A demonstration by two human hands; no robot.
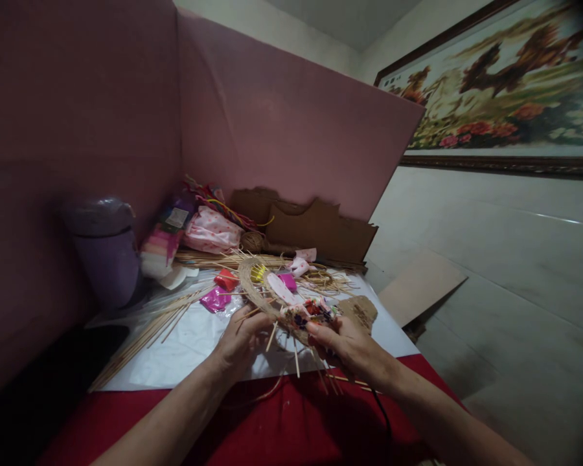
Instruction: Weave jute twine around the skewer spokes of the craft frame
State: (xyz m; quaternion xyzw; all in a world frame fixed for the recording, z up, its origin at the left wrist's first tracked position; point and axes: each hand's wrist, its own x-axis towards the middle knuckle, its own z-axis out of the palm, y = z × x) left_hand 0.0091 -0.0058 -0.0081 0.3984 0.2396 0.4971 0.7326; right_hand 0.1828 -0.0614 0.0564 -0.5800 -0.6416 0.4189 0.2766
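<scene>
Both hands hold a woven straw ring (252,285) with thin sticks poking out of its lower edge. My left hand (240,340) grips its left lower side, fingers curled round the weave. My right hand (344,346) pinches the right lower side, where colourful bits of cloth or paper (311,312) are fixed to the ring. A pink-white strip (279,288) and a yellow piece (258,273) also sit on the ring. The ring hangs just above a white sheet (189,343).
A red cloth (282,421) covers the table's front. Bamboo sticks (146,333), pink and red scraps (216,299), a twine ball (252,241), cardboard pieces (315,230) and a purple lidded container (107,249) lie beyond. Pink boards (282,116) wall off the back.
</scene>
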